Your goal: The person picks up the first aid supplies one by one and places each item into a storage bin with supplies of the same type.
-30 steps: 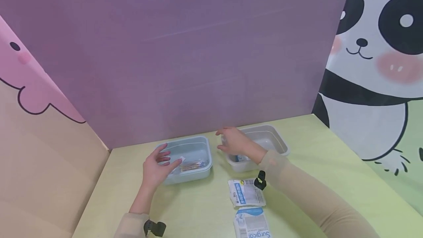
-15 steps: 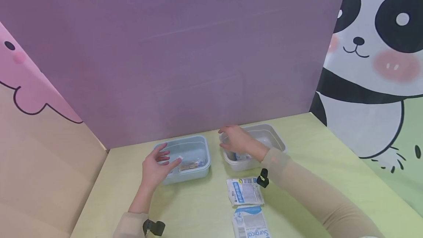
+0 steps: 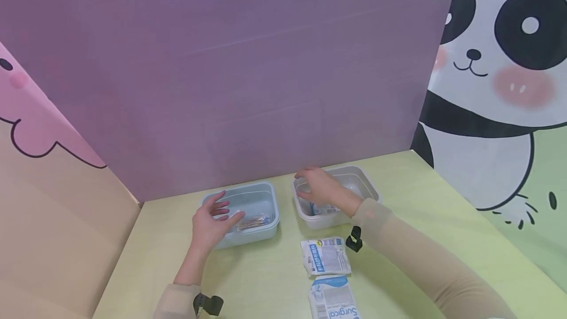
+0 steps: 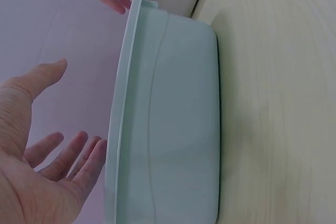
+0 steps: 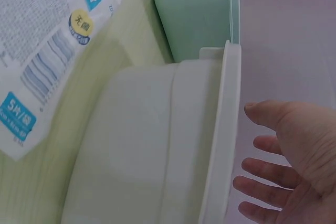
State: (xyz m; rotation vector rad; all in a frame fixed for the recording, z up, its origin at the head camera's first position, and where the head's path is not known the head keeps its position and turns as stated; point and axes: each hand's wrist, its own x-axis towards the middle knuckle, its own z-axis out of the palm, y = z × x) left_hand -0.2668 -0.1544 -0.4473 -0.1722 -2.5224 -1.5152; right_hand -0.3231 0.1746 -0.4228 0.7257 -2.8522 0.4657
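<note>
My left hand (image 3: 210, 225) hovers over the left end of a light blue plastic bin (image 3: 259, 234), fingers spread and holding nothing. In the left wrist view its fingertips overlap the rim of the bin (image 4: 178, 114). Inside lies a clear pack of cotton swabs (image 3: 254, 222), partly behind the thumb. Over the pale grey bin (image 3: 321, 222) is my right hand (image 3: 321, 186), fingers loosely bent with nothing between them. Beneath it a blue and white packet (image 3: 322, 208) lies in that bin, partly hidden. The right wrist view shows the right hand (image 5: 294, 166) beside the rim, fingers apart.
Two packets lie on the pale yellow table (image 3: 248, 284) in front of the grey bin: a white one with a blue label (image 3: 325, 256) and, nearer me, one printed "Surgical" (image 3: 334, 297). A purple wall (image 3: 248, 73) rises behind both bins, which stand side by side.
The head view has turned slightly to the right, so the scene sits a little further left. Both hands stay over their bins, nearly still.
</note>
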